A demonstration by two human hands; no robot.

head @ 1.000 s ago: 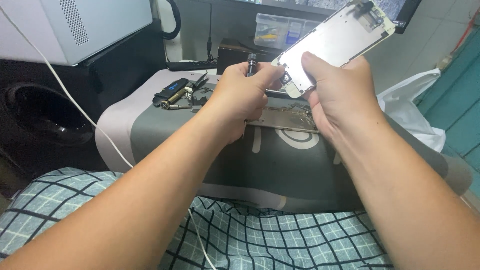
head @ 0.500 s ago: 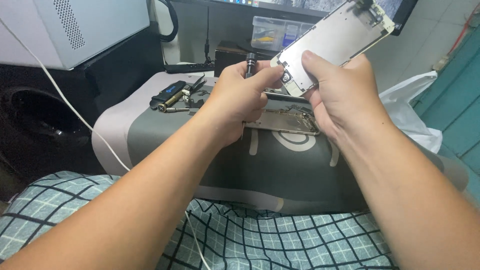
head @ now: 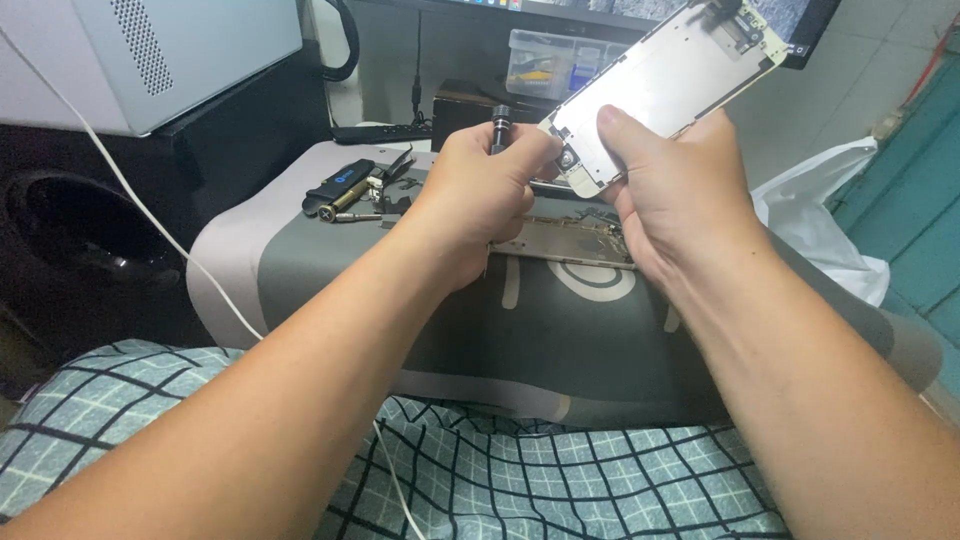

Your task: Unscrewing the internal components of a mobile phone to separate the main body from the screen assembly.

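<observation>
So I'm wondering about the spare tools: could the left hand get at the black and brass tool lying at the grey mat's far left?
Probably not as is: the left hand is closed on a small dark screwdriver, though the black and brass tool lies uncovered on the grey mat.

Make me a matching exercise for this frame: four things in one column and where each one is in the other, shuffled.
Things:
1. screwdriver
2. phone screen panel
3. phone body
4. white cable

Places:
A. flat on the grey mat
B. in the left hand
C. running across the left forearm
D. raised in the right hand

Pairs: 1-B, 2-D, 3-A, 4-C
</observation>
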